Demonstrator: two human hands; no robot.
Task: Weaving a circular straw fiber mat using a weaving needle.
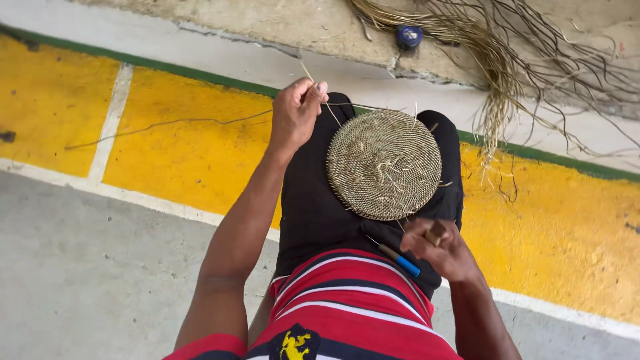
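**Downward: woven disc on the lap, strand pulled taut**

Seen from overhead — a round woven mat (385, 165) of pale straw-coloured fibre, lying flat on black-trousered knees (313, 207), about centre of the scene. Loose fibre ends sticking up from the middle of the disc, a few more poking out at its rim.

Left hand (297, 112) raised at the far left of the disc, closed in a pinch around a thin fibre strand (333, 105); strand running from the fingers across to the disc's far edge, one loose end slanting up and away past the thumb. Hand apart from the disc itself, joined to it only by the strand.

Right hand (445, 250) at the near right edge of the disc, just beside the rim, curled shut around a slim tool with a blue handle (404, 263); handle pointing left toward the striped shirt, working tip hidden behind the fingers. Something small and brown at the fingertips too — cannot tell what.

Near edge: red, white and dark striped shirt (347, 307). Underneath everything, a concrete floor (93, 267) with a broad yellow painted band (187, 147) edged in white and green. Far right, a loose bundle of dried fibres (500, 60) spread over the floor, with a small blue round object (409, 37) just left of it.
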